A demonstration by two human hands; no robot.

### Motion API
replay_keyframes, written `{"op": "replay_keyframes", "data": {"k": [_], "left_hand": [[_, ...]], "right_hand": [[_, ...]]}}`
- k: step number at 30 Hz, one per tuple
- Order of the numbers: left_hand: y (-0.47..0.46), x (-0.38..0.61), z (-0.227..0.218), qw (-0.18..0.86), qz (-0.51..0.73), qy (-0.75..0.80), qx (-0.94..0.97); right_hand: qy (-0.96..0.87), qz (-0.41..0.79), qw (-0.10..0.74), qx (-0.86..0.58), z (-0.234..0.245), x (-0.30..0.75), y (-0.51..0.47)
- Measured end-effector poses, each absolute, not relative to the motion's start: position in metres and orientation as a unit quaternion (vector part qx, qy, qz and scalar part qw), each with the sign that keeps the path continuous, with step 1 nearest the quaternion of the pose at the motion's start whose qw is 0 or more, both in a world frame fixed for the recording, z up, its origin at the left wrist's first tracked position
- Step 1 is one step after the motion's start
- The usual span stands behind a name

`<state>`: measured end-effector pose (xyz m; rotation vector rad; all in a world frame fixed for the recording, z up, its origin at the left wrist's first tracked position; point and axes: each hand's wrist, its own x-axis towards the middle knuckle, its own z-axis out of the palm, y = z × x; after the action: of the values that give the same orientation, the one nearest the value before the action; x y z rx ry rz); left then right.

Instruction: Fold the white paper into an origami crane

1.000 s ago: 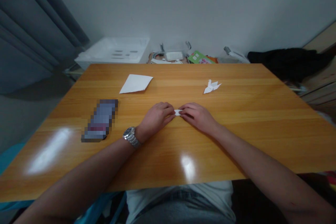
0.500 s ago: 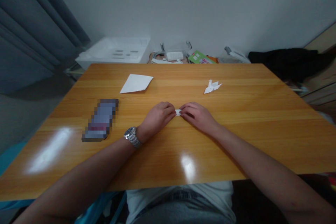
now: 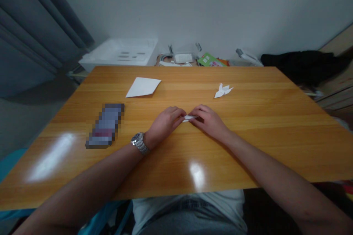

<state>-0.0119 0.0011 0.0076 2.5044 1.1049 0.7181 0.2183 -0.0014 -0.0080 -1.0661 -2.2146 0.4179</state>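
A small piece of folded white paper [image 3: 189, 118] lies between my two hands near the middle of the wooden table [image 3: 176, 169]. My left hand [image 3: 167, 120], below a metal wristwatch [image 3: 140, 143], pinches its left end. From the other side my right hand [image 3: 208, 120] grips it between thumb and fingers. Much of the paper is hidden by my fingertips. Beyond my right hand stands a white paper crane [image 3: 223, 90]. Farther back on the left is a flat white sheet of paper [image 3: 143, 87].
A pixelated phone-like slab [image 3: 106, 126] lies left of my left hand. Behind the table's far edge are a white tray [image 3: 121, 51], a green booklet [image 3: 211, 60] and a clutter of small items. Dark cloth [image 3: 300, 64] is heaped at the right, and a grey curtain [image 3: 35, 29] hangs left.
My right fingers have lifted and opened slightly, and more of the folded paper shows between my hands. The paper now looks raised on its right side. Crane, sheet and phone stay put.
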Motion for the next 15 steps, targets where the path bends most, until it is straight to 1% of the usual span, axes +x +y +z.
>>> {"op": "replay_keyframes", "data": {"k": [15], "left_hand": [[0.0024, -0.0119, 0.0051, 0.158, 0.241, 0.390, 0.875]], "right_hand": [[-0.844, 0.163, 0.309, -0.407, -0.0074, 0.2192, -0.0012]]}}
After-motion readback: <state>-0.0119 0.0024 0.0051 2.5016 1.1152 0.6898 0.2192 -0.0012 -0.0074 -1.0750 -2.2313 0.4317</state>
